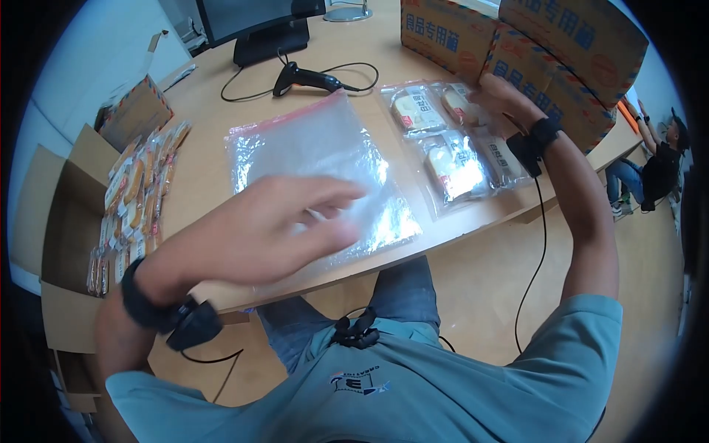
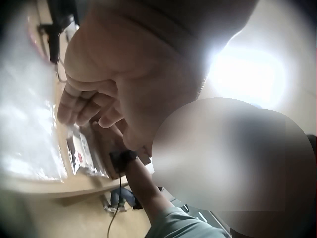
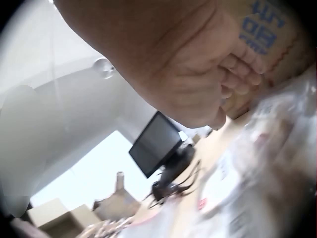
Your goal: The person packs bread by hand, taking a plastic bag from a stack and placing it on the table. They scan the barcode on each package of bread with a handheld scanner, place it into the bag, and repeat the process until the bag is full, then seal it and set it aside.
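Note:
My left hand hovers over a flat clear plastic bag with a pink strip along its far edge. Its fingers are loosely bent, and the left wrist view shows the palm bare. To the right lies a clear bag holding several flat packs with white printed labels. My right hand is over the far right of those packs, close to the cardboard boxes. In the right wrist view its fingers bend loosely with nothing between them.
Cardboard boxes with blue print stand at the back right. A black barcode scanner with its cable lies near the monitor. On the left, an open carton stands beside many wrapped packs. Another person is at far right.

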A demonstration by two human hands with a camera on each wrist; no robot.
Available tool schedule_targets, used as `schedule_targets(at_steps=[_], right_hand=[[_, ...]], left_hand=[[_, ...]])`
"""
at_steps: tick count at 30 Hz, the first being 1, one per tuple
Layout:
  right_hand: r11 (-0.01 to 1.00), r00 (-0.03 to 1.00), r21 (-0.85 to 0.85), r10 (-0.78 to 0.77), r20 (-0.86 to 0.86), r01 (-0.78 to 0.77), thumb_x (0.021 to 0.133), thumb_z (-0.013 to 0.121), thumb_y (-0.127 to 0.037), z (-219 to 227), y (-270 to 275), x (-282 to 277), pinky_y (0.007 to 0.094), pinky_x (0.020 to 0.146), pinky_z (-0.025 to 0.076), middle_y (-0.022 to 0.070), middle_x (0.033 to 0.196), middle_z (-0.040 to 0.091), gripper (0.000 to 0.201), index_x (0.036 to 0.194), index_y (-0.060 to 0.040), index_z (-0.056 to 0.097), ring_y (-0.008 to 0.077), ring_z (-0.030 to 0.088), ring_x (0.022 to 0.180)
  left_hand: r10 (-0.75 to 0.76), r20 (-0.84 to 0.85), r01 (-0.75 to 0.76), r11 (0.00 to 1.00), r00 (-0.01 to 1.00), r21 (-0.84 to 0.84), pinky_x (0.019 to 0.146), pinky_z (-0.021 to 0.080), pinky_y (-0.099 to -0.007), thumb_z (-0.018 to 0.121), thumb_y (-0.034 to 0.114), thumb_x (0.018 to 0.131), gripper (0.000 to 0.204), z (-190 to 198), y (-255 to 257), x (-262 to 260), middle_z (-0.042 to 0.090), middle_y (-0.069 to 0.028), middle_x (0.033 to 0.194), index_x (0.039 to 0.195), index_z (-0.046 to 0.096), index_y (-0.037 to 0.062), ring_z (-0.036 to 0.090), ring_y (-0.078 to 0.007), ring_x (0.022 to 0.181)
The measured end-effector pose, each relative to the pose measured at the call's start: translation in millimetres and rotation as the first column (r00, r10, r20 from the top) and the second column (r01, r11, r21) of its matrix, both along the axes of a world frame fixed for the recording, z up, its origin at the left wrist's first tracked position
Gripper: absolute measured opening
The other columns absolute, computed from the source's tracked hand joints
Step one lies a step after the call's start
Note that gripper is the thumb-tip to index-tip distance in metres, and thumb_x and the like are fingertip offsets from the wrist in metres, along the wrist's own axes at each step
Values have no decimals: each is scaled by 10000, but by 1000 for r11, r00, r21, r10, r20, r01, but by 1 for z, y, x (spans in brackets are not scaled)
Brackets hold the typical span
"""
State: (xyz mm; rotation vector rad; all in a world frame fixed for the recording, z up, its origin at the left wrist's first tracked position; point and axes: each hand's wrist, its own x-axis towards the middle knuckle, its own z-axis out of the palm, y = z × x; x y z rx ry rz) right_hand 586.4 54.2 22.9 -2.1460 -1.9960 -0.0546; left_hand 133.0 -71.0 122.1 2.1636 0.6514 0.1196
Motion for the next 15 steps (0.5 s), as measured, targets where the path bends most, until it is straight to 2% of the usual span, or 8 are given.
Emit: schedule_targets(at_steps=[2, 4, 8, 10, 11, 13, 14, 15], right_hand=[[1000, 998, 11, -7, -70, 8, 866, 661, -335, -16, 14, 17, 421, 746, 516, 219, 967, 714, 449, 1126, 30, 668, 320, 695, 891], [982, 953, -128, -168, -252, 139, 846, 677, -329, -23, 22, 24, 391, 723, 502, 181, 876, 701, 474, 1106, 66, 662, 282, 684, 843], [978, 939, -137, -191, -287, 157, 835, 693, -315, -8, 9, 15, 349, 703, 488, 160, 886, 693, 498, 1139, 76, 648, 250, 664, 818], [964, 855, -231, -228, -465, 131, 846, 686, -258, -5, 17, 21, 313, 646, 459, 139, 845, 675, 379, 1079, 40, 658, 193, 629, 737], [964, 855, -233, -225, -466, 127, 846, 686, -258, -5, 16, 24, 313, 646, 459, 139, 845, 675, 379, 1079, 40, 658, 193, 629, 737], [995, 722, -99, -75, -688, 9, 862, 668, -200, -6, 10, 26, 286, 594, 415, 64, 756, 617, 219, 970, -11, 636, 133, 568, 664], [995, 722, -102, -73, -688, 3, 862, 668, -200, -5, 3, 22, 286, 594, 415, 64, 756, 617, 219, 970, -11, 636, 133, 568, 664], [999, 660, -28, 1, -752, -33, 871, 656, -187, -4, -3, 18, 283, 581, 403, 36, 732, 587, 173, 937, -32, 614, 114, 542, 644]], left_hand=[[41, -118, -59, 987, 992, -152, 849, 542, -318, 551, 267, 997, 473, -1, 14, 45, 628, -142, 1158, 1333, 508, -63, 669, -220, 938], [146, -50, -154, 923, 988, -354, 808, 556, -317, 568, 266, 988, 483, -22, 27, 77, 613, -150, 1093, 1308, 511, -91, 675, -211, 879], [245, -132, -278, 822, 961, -497, 762, 569, -327, 559, 221, 983, 393, -63, 52, 125, 578, -136, 992, 1218, 545, -94, 669, -228, 838], [265, -165, -312, 772, 950, -553, 740, 573, -330, 558, 208, 980, 356, -77, 60, 139, 563, -128, 959, 1179, 560, -87, 666, -233, 820], [268, -156, -308, 760, 951, -572, 714, 576, -333, 558, 197, 977, 320, -82, 62, 144, 552, -122, 939, 1136, 571, -80, 662, -234, 801], [276, -151, -311, 744, 949, -591, 689, 580, -336, 559, 185, 973, 287, -88, 63, 154, 540, -116, 918, 1094, 581, -74, 657, -234, 782], [292, -154, -325, 742, 944, -586, 672, 580, -332, 568, 174, 966, 266, -89, 62, 158, 548, -121, 921, 1075, 587, -67, 654, -229, 772], [309, -154, -339, 741, 939, -579, 654, 581, -328, 578, 163, 959, 245, -90, 61, 161, 555, -126, 923, 1056, 594, -61, 652, -223, 761]])
